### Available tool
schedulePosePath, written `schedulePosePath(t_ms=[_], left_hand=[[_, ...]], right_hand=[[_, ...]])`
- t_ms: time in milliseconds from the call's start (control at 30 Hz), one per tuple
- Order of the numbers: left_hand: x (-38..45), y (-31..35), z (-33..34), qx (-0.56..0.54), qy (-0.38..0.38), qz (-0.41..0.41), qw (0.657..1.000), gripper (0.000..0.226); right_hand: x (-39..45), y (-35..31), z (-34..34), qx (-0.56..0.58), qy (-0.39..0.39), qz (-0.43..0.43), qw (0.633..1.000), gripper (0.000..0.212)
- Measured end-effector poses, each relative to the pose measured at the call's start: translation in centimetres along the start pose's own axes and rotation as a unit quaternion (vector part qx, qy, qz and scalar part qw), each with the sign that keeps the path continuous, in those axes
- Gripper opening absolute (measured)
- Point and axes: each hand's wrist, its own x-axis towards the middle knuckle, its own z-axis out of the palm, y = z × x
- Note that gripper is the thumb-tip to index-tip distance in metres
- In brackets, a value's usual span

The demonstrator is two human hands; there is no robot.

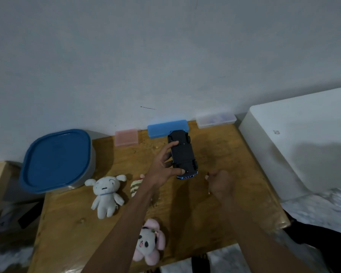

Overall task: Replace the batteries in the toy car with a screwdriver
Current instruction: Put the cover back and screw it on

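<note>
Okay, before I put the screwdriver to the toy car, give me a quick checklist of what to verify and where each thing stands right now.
1. Toy car turned underside up: ok, the dark chassis faces the camera.
2. Car steadied: ok, the left hand grips it by its ends, finger and thumb.
3. Screwdriver in hand: ok, the right hand is curled round a thin tool, mostly hidden.
4. Tip seated on the screw: not ok, the tool is apart from the car.
5. Battery cover screw located: cannot tell, too small to make out.
6. New batteries at hand: cannot tell, none visible on the wooden table.
</note>
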Motion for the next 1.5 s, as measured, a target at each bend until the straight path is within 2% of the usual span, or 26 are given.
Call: schedulePosePath(t_ms=[100,200,267,367,533,700,933,1200,1367,1500], left_hand=[[-0.2,0.7,-0.1,0.000,0.002,0.002,1.000,0.088],[-0.2,1.7,-0.4,0.002,0.007,0.008,1.000,0.089],[-0.3,2.4,-0.7,0.008,0.011,0.018,1.000,0.089],[-0.5,3.3,-1.1,0.018,0.016,0.031,0.999,0.088],[-0.9,4.2,-1.4,0.021,0.011,0.041,0.999,0.089],[-1.3,4.6,-1.8,0.023,0.010,0.048,0.999,0.089],[-1.7,4.6,-2.4,0.017,0.012,0.044,0.999,0.089],[-1.9,4.6,-2.8,0.015,0.010,0.042,0.999,0.089],[-2.1,4.5,-2.7,0.018,0.012,0.042,0.999,0.089],[-2.2,4.5,-2.6,0.019,0.011,0.040,0.999,0.087]], right_hand=[[0.2,-3.5,-1.6,0.170,0.016,-0.006,0.985,0.021],[-0.7,-8.1,-4.3,0.330,0.030,-0.049,0.942,0.020],[-1.6,-11.0,-6.2,0.402,0.038,-0.090,0.910,0.010],[-2.8,-14.5,-8.0,0.487,-0.011,-0.136,0.863,0.012],[-3.9,-17.0,-7.6,0.406,-0.016,-0.201,0.891,0.010],[-4.5,-17.2,-6.8,0.355,-0.013,-0.231,0.906,0.007],[-4.9,-17.4,-6.2,0.341,-0.015,-0.242,0.908,0.008],[-5.2,-17.3,-5.9,0.289,0.010,-0.300,0.909,0.007],[-5.0,-17.4,-5.4,0.204,0.045,-0.352,0.913,0.011],[-5.4,-17.3,-5.4,0.149,0.079,-0.414,0.894,0.023]])
